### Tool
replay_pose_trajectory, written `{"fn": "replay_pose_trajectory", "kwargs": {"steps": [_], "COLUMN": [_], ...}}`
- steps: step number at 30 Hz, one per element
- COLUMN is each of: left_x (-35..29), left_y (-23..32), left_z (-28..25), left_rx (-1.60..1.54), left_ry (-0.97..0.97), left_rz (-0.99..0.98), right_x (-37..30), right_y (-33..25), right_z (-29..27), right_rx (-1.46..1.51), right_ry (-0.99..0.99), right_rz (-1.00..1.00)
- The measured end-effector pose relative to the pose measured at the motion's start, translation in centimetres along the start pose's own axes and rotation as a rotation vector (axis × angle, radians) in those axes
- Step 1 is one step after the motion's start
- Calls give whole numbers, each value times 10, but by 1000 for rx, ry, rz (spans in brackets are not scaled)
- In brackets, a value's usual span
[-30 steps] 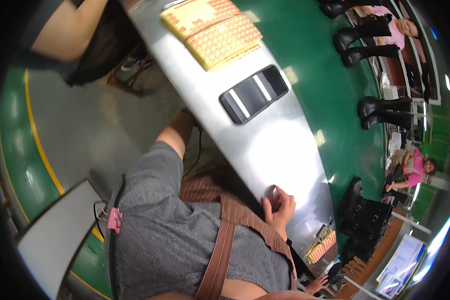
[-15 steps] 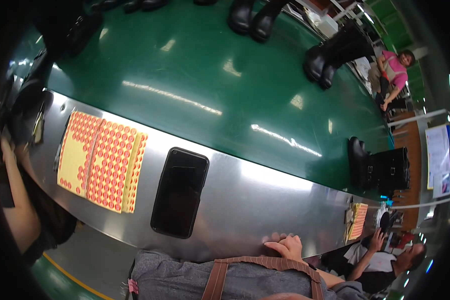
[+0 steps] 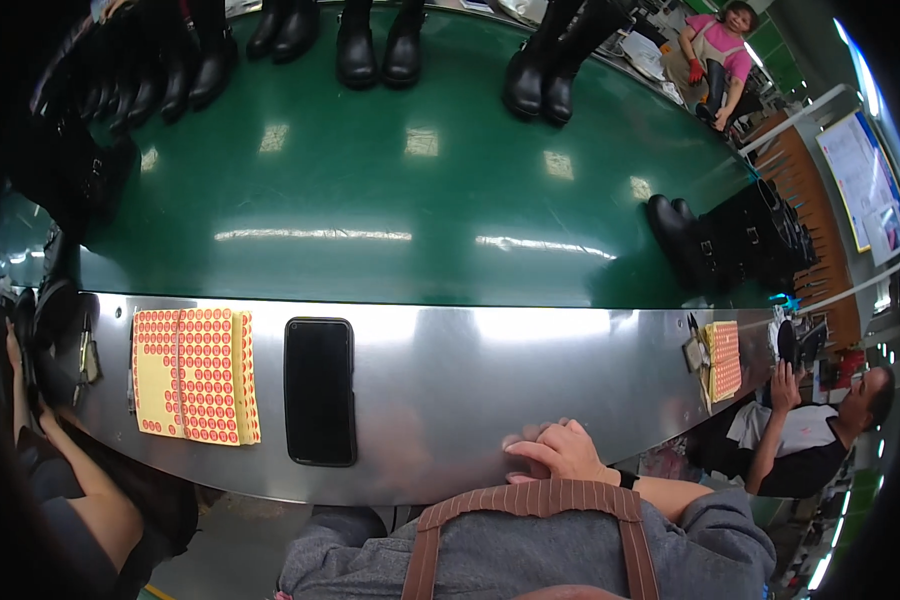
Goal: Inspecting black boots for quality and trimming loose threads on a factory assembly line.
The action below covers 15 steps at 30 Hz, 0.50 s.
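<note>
Right hand (image 3: 560, 452): at the near edge of the metal worktop (image 3: 450, 390), right of centre; fingers loosely bent, thumb stretched out, no visible object in the grip; underside hidden, fingertips blurred into their reflection.

Left hand: out of view; its grip cannot be told.

Smartphone (image 3: 320, 392), black, screen dark: flat on the metal, left of the right hand and well apart from it.

Sticker sheets (image 3: 205, 375), yellow with red dots: a banded pile just left of the smartphone; a dark item beneath its left edge mostly covered.

Smaller sticker pile (image 3: 725, 362): right end of the metal, beside a metal piece too small to identify.

Slim tool (image 3: 85, 365): left end, kind unclear.

Green tabletop (image 3: 390, 200): beyond the metal. Black boots (image 3: 380, 55) along its far side, shafts cut off above; buckled boots (image 3: 735, 240) at right, overlapping.

Co-worker (image 3: 785, 430): right, partly hidden by the worktop. Bare arm (image 3: 105, 505): left, its owner cropped by the dark rim.
</note>
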<state>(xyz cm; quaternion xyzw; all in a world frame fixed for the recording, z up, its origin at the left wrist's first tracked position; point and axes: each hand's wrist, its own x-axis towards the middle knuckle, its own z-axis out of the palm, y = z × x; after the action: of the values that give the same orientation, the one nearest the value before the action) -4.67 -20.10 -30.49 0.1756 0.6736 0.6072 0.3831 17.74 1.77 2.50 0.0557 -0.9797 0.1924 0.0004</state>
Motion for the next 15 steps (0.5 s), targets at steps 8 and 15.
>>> {"fn": "replay_pose_trajectory", "kwargs": {"steps": [8, 15], "left_x": [-153, -198], "left_y": [23, 186], "left_z": [10, 83], "left_rx": [424, 948], "left_ry": [-2, -333], "left_rz": [-57, -473], "right_x": [-11, -21], "right_y": [-3, 10], "right_z": [-13, 0], "right_rx": [40, 152], "right_ry": [43, 206], "right_rz": [-8, -72]}}
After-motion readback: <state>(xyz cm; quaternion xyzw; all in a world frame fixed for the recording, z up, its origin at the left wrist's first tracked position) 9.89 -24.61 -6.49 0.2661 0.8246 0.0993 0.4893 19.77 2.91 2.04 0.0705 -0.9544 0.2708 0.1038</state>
